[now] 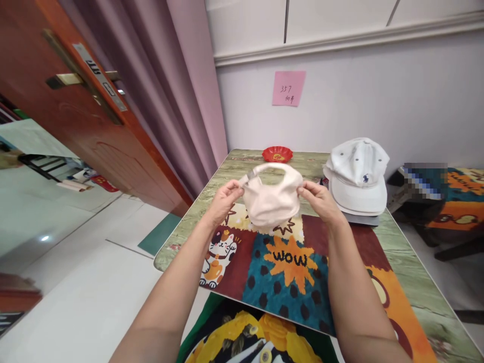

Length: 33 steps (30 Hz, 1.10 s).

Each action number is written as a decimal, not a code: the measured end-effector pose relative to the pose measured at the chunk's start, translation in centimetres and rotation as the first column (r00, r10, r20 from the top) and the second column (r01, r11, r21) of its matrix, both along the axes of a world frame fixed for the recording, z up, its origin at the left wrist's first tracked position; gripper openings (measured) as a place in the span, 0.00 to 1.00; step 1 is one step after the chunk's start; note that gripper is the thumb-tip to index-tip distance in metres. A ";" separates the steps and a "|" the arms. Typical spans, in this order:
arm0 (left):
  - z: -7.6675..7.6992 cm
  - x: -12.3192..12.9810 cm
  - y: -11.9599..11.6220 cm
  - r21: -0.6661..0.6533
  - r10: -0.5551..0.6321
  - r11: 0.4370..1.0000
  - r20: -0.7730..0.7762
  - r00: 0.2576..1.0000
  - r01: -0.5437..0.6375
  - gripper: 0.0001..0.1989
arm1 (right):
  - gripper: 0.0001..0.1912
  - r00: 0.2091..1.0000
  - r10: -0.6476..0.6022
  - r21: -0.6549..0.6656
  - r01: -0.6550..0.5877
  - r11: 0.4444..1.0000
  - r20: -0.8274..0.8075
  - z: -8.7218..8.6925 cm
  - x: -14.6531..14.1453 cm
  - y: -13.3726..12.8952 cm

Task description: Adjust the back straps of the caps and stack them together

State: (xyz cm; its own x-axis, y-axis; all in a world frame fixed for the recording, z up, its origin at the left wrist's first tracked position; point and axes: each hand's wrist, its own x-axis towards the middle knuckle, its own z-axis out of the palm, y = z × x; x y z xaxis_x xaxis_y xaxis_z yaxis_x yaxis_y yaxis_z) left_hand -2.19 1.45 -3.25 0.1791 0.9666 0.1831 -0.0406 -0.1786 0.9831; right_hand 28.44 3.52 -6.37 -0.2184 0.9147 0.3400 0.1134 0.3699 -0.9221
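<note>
A pale pink cap [270, 204] hangs between my two hands above the patterned mat [257, 282], its strap opening facing up. My left hand [227, 199] pinches the strap side near the buckle. At the other edge, my right hand [319, 199] grips the cap between thumb and fingers. White caps [359, 176], seemingly stacked, rest at the right of the table on something flat and grey, the front one with a small dark blue logo.
A red scalloped dish [277, 154] sits at the back of the wood-patterned table [408, 237]. Behind it is a wall with a pink note [288, 88]. A purple curtain [181, 91] and an open wooden door [124, 146] stand at the left.
</note>
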 end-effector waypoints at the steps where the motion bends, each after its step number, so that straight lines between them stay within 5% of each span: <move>1: 0.3 0.0 -0.2 -0.036 0.017 0.999 0.132 0.991 -0.012 0.12 | 0.15 0.994 -0.031 -0.034 0.028 0.999 -0.101 0.3 -0.2 -0.1; 5: 0.9 0.3 -0.8 -0.168 0.104 0.985 0.475 0.874 -0.026 0.13 | 0.15 0.907 -0.135 -0.198 0.059 0.978 -0.399 0.8 -1.5 -0.1; 9: 0.3 2.0 -1.8 -0.246 0.174 0.969 0.593 0.786 -0.028 0.14 | 0.11 0.810 -0.118 -0.352 -0.114 0.929 -0.574 0.9 -3.7 0.0; 15: -0.5 5.3 -2.3 -0.253 0.119 0.967 0.547 0.828 0.028 0.44 | 0.23 0.740 -0.014 -0.452 -0.394 0.800 -0.672 2.0 -5.9 -0.9; 22: -0.3 5.4 -2.2 -0.263 0.117 0.963 0.586 0.802 0.052 0.33 | 0.29 0.740 0.021 -0.360 -0.352 0.864 -0.672 3.2 -5.5 -2.1; 29: 0.7 7.1 -4.4 -0.228 0.114 0.973 0.568 0.815 0.023 0.37 | 0.34 0.737 -0.029 -0.303 -0.240 0.922 -0.675 3.5 -4.8 -3.5; 33: 0.7 8.5 -4.8 -0.334 0.071 0.932 0.551 0.831 0.142 0.32 | 0.37 0.705 -0.049 -0.280 -0.216 0.935 -0.708 3.5 -3.7 -2.8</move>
State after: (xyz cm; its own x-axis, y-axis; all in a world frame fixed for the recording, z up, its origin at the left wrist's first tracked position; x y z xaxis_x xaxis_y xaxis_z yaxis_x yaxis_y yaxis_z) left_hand 6.33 -3.38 -2.57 0.1876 0.9786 -0.0845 -0.5875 0.1807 0.7888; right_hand 24.78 0.75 -2.83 -0.1215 0.9855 0.1187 -0.6229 0.0174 -0.7821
